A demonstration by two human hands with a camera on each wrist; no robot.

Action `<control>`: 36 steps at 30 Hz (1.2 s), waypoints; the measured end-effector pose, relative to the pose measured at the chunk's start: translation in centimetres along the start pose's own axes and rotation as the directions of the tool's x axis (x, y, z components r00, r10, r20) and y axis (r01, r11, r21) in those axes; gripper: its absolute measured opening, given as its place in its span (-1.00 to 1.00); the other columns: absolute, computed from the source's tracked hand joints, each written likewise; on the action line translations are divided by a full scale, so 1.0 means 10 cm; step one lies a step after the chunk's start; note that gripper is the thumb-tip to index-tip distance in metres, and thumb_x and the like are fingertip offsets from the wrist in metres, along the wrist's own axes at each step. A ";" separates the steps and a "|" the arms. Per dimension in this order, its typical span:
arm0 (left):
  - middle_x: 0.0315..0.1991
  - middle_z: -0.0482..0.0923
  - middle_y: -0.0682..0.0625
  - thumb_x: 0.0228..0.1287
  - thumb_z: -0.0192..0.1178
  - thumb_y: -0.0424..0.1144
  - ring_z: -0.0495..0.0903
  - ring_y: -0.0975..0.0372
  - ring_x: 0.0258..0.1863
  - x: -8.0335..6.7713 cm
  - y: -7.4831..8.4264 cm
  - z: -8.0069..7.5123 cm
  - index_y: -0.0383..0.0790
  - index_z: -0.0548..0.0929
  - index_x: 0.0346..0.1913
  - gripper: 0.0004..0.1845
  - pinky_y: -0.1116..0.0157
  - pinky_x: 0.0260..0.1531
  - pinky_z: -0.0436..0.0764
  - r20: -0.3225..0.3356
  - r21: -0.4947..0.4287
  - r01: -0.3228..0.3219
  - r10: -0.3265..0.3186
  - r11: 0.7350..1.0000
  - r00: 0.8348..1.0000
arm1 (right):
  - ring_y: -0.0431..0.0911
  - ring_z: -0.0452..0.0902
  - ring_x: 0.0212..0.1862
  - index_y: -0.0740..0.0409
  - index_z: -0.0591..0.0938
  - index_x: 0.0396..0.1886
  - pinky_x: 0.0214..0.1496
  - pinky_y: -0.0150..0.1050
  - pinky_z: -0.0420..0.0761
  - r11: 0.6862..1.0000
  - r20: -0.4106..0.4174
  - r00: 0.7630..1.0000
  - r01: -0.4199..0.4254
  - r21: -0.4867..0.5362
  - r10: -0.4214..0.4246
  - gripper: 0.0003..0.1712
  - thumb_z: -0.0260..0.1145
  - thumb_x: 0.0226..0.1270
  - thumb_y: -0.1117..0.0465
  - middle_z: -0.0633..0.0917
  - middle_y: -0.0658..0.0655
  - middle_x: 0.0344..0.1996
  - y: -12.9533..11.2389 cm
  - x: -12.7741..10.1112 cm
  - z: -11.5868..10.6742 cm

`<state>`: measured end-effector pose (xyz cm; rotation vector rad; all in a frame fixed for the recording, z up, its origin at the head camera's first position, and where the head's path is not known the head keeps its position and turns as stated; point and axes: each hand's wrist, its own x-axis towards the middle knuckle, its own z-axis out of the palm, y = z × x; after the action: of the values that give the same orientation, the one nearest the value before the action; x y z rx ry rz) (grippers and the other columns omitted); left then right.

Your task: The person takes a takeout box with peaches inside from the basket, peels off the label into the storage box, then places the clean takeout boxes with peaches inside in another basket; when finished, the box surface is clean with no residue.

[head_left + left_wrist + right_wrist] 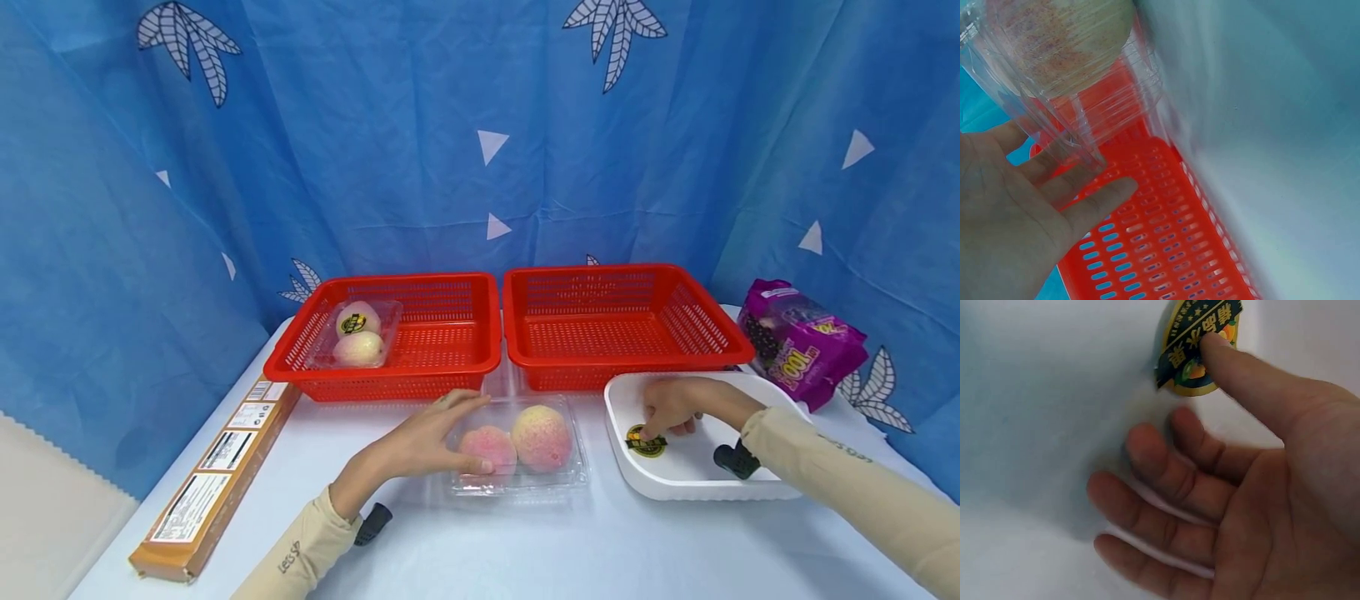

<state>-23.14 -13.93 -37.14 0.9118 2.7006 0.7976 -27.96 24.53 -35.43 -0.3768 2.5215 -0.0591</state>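
A clear plastic clamshell box point(577, 475) with two pink-and-yellow peaches point(542, 437) stands on the table. My left hand point(427, 440) holds its left end, thumb over the near side and fingers at the far side. In the left wrist view, fingertips point(1125, 185) lie against the clear plastic. My right hand point(678, 404) is inside a white basin point(630, 471). Its thumb point(1241, 365) touches a round black-and-gold sticker point(1188, 362) with a banner across it. The other right fingers are loosely bent, apart from the sticker.
Two red perforated baskets point(405, 387) stand behind. The left one contains another clear box of peaches point(358, 348), one peach bearing a similar sticker. A purple fruit bag point(806, 350) lies at the right. A long orange-brown carton point(217, 471) lies along the table's left side.
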 end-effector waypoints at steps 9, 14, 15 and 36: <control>0.42 0.17 0.08 -0.01 0.29 0.34 0.25 0.04 0.35 0.01 0.00 0.00 0.15 0.23 0.45 -0.06 -0.15 0.18 0.38 -0.003 -0.010 -0.002 0.002 1.000 1.000 | -0.19 0.44 -0.61 0.06 0.58 -0.60 -0.41 -0.33 0.48 0.997 0.029 0.997 0.068 0.033 -0.069 -0.63 0.35 0.21 -0.08 0.55 -0.02 -0.72 0.12 0.07 0.01; 0.42 0.17 0.09 -0.01 0.28 0.35 0.25 0.04 0.35 0.01 -0.01 0.00 0.12 0.22 0.46 -0.04 -0.15 0.18 0.38 -0.003 -0.006 -0.002 0.002 1.000 1.000 | -0.20 0.44 -0.60 0.09 0.58 -0.58 -0.41 -0.32 0.52 0.992 0.037 0.993 0.107 0.066 -0.110 -0.70 0.33 0.27 0.04 0.56 -0.02 -0.71 0.14 0.06 0.01; 0.42 0.17 0.09 -0.01 0.28 0.36 0.25 0.03 0.34 0.01 -0.01 0.01 0.11 0.22 0.46 -0.04 -0.15 0.18 0.38 -0.003 -0.007 -0.002 0.002 1.000 1.000 | -0.20 0.44 -0.60 0.10 0.58 -0.58 -0.41 -0.31 0.53 0.990 0.037 0.992 0.117 0.077 -0.120 -0.71 0.32 0.29 0.07 0.57 -0.01 -0.71 0.14 0.05 0.01; 0.42 0.17 0.08 -0.01 0.27 0.37 0.24 0.03 0.35 0.01 -0.01 0.02 0.09 0.23 0.46 -0.03 -0.16 0.19 0.35 -0.006 -0.005 0.000 0.000 1.000 1.000 | -0.14 0.53 -0.17 0.07 0.64 -0.05 -0.20 -0.21 0.62 0.939 -0.149 0.936 0.333 0.081 -0.319 -0.70 0.27 0.32 0.04 0.64 -0.04 -0.23 -0.33 -0.40 -0.43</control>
<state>-23.19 -13.90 -37.32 0.9096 2.7025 0.8077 -26.34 22.29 -29.23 -0.7697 2.5473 -0.3561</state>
